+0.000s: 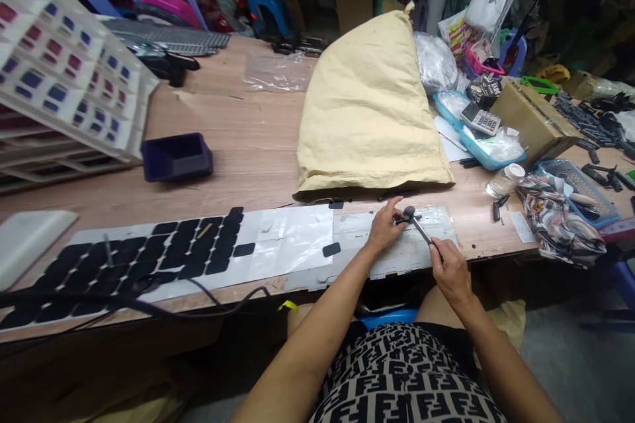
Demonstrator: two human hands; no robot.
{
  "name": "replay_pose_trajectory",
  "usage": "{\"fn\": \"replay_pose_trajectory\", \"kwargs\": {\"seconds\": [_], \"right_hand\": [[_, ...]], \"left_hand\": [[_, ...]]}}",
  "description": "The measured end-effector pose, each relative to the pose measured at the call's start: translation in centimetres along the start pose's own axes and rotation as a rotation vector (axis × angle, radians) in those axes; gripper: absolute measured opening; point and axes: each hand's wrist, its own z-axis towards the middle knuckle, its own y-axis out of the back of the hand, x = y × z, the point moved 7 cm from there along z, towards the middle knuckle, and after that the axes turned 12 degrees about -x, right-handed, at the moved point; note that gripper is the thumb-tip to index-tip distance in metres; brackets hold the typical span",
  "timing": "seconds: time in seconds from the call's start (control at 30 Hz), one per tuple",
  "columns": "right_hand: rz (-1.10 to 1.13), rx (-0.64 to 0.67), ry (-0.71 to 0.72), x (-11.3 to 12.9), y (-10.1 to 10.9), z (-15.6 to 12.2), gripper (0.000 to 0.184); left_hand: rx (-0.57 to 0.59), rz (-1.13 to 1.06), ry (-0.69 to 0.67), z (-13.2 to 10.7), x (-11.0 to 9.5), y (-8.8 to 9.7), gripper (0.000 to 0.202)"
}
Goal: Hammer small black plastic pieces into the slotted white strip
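Note:
My right hand [450, 269] is closed round the handle of a small hammer [421, 227], which has a shiny metal shaft and a dark rounded head. The head is over a small black piece [401, 219], close to my left fingertips. My left hand [385, 226] pinches this piece against the work surface; its exact shape is partly hidden. Under both hands lies a pale board [362, 261], scuffed and covered with clear plastic. To the left, a white sheet [292, 244] carries rows of black rounded stickers [218, 241], two of them lying apart nearer the board.
A large yellowish sack [372, 106] stands just beyond my hands. Left are a dark blue bin [177, 157], a white crate [74, 73] and a black cable [124, 301]. Right are a clear jar [503, 182], a patterned cloth [563, 218], a calculator [480, 119] and blue baskets [580, 188].

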Motion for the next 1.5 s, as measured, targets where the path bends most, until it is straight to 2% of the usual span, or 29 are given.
{"fn": "replay_pose_trajectory", "kwargs": {"seconds": [0.1,0.17,0.3,0.4,0.47,0.57,0.63,0.7,0.8,0.87,0.93,1.0,1.07,1.17,1.27,1.37,1.43,1.5], "right_hand": [[-0.013,0.033,0.031,0.0,-0.7,-0.1,0.034],[-0.034,0.005,0.036,-1.1,-0.7,0.4,0.034],[-0.173,-0.110,0.020,-5.1,0.2,2.3,0.034],[-0.395,-0.167,0.026,-7.9,0.7,3.2,0.030],[-0.496,-0.189,0.034,-9.0,0.8,3.3,0.028],[-0.559,-0.208,0.034,-9.5,0.6,3.0,0.026],[-0.567,-0.212,0.031,-9.4,0.4,2.8,0.025],[-0.564,-0.212,0.028,-9.2,0.4,2.8,0.025],[-0.553,-0.212,0.012,-9.1,0.4,2.8,0.025],[-0.543,-0.200,-0.004,-9.2,0.4,2.7,0.025],[-0.535,-0.184,-0.020,-9.4,0.3,2.7,0.025],[-0.535,-0.180,-0.026,-9.4,0.3,2.6,0.025],[-0.541,-0.185,-0.018,-9.4,0.2,2.6,0.025],[-0.543,-0.196,-0.009,-9.4,0.2,2.5,0.025],[-0.549,-0.188,-0.017,-9.6,0.1,2.4,0.024],[-0.560,-0.173,-0.026,-9.7,-0.1,2.2,0.024],[-0.558,-0.171,-0.030,-9.7,-0.2,2.2,0.025],[-0.550,-0.172,-0.032,-9.7,-0.2,2.3,0.026]], "left_hand": [[-0.004,0.013,0.012,0.0,0.1,0.0,0.075],[0.005,0.008,0.004,0.1,0.1,-0.1,0.074],[0.018,0.037,-0.034,0.5,-0.7,0.0,0.066],[0.005,0.069,-0.108,-0.7,-2.1,1.0,0.050],[0.043,0.036,-0.234,-3.3,-3.5,1.8,0.035],[0.201,-0.046,-0.439,-9.7,-4.8,2.8,0.025],[0.292,0.005,-0.498,-14.0,-4.0,3.1,0.026],[0.329,0.126,-0.494,-17.1,-2.1,3.1,0.030],[0.283,0.274,-0.438,-19.2,0.5,2.9,0.033],[0.273,0.275,-0.440,-19.3,0.5,2.6,0.031],[0.313,0.229,-0.491,-18.4,-1.2,1.9,0.029],[0.326,0.218,-0.531,-15.7,-3.5,1.2,0.028],[0.232,0.295,-0.479,-10.7,-5.3,0.6,0.028],[0.076,0.533,-0.264,-1.7,-5.7,-0.3,0.034],[0.112,0.759,-0.117,4.6,-4.6,-1.8,0.029],[0.158,0.850,-0.062,6.7,-3.5,-2.2,0.022],[0.143,0.820,-0.081,6.1,-3.4,-1.7,0.022],[0.128,0.752,-0.127,4.6,-3.6,-1.0,0.022]]}}
